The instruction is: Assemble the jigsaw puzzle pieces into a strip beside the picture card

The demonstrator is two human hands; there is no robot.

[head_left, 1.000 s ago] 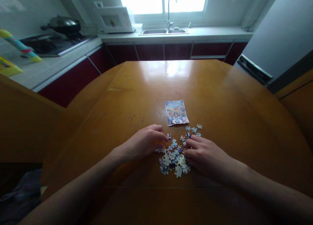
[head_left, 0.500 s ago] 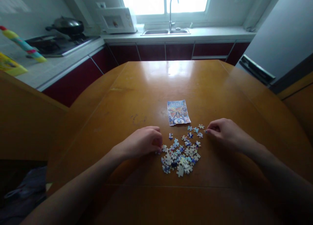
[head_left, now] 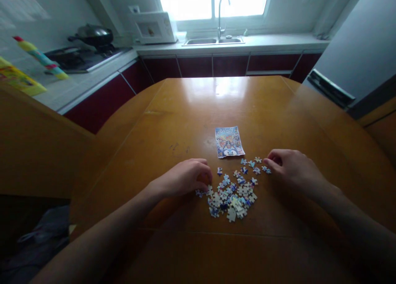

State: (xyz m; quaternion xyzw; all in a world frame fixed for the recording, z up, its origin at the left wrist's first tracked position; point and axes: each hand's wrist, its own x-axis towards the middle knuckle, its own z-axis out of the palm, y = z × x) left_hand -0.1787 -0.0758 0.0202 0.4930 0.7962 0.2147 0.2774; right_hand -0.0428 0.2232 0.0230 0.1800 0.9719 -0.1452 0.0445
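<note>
Dozens of small jigsaw pieces (head_left: 236,205) lie in a loose pile on the brown tabletop (head_left: 173,123), between your left hand (head_left: 185,177) and your right hand (head_left: 293,166). Just beyond the pile, a printed picture sheet (head_left: 229,142) with a penguin-like figure lies flat, and a scatter of printed pieces (head_left: 252,164) spreads between the sheet and your right side. One single piece (head_left: 219,171) sits apart, just below the sheet.

Your left fingers curl loosely at the pile's left edge, a small gap showing between thumb and forefinger, with nothing seen in their hold. A small edge piece (head_left: 199,193) is right by them; you may be touching it, but your hand hides the contact. Your right fingers bend inward with the tips close together, just beside two outlying pieces (head_left: 266,170); you cannot tell from this view whether something tiny is pinched there.

The step in hand seems to be sorting: you appear to be drawing printed pieces out of the heap, and none look joined for certain. Your next move calls for a light thumb-and-finger pinch on one piece at a time, without dragging its neighbours. Several pale pieces seem to show plain backs, so those would need turning over.
</note>
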